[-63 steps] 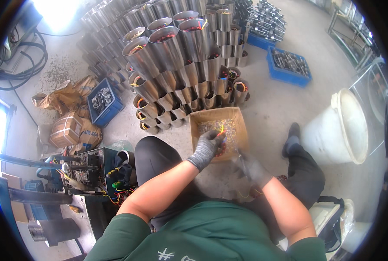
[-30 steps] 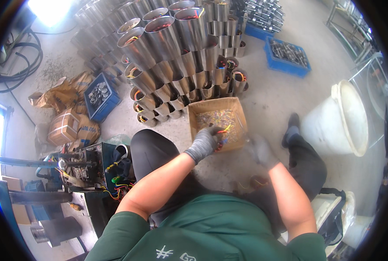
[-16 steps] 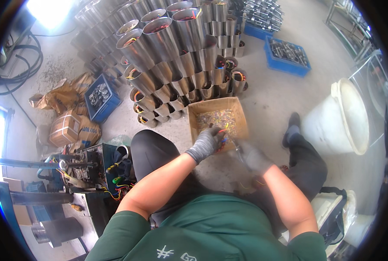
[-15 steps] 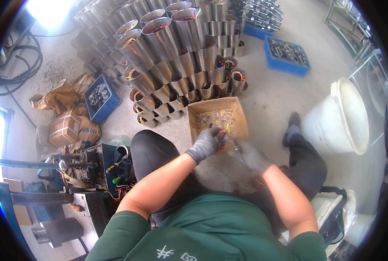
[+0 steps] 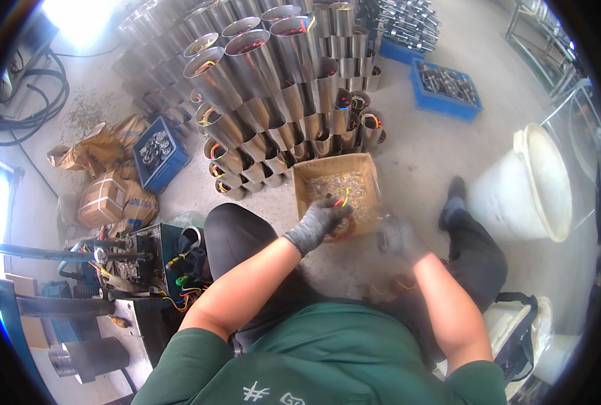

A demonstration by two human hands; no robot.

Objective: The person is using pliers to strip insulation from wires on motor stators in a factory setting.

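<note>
My left hand (image 5: 319, 224), in a grey knit glove, is closed around a bundle of wires (image 5: 343, 201) with red and yellow ends sticking up. Below its fingers shows a reddish ring-like part (image 5: 345, 231), partly hidden by the hand. My right hand (image 5: 403, 240), also gloved, is smeared by motion a little to the right, apart from the wires. Its fingers look curled around a small metal hand tool (image 5: 384, 219), too blurred to name. Just beyond both hands, an open cardboard box (image 5: 375, 177) holds many small coloured scraps.
Stacked metal cylinders (image 5: 253, 67) with wires inside stand ahead. Blue crates of metal parts are at the left (image 5: 169, 172) and far right (image 5: 477, 108). A white bucket (image 5: 499, 185) stands right of my foot. Beside my left knee is a machine (image 5: 135, 260) with loose wires.
My right hand has drawn away to the right from the wires. The left hand has turned slightly, and the wire ends now point more upward. The view has shifted a little.
</note>
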